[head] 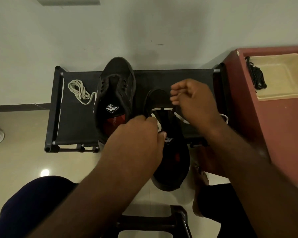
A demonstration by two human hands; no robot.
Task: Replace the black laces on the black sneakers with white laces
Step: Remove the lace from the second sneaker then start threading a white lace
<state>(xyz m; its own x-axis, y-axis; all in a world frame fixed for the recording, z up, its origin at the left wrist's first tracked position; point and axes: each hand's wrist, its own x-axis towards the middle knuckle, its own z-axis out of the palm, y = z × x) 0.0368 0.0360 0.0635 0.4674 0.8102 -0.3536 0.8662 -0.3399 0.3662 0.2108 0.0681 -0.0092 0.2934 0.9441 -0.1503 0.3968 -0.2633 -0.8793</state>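
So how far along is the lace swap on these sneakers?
Done: black laces are off both and lie in the cream tray. In hand: the right sneaker has a white lace through its first eyelets, the left hand and right hand each pulling an end. Left: finishing it, then the bare left sneaker, using the coiled spare lace.

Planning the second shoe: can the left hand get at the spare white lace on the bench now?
Probably yes, once freed: the spare white lace lies uncovered on the bench, but the left hand pinches the threaded white lace.
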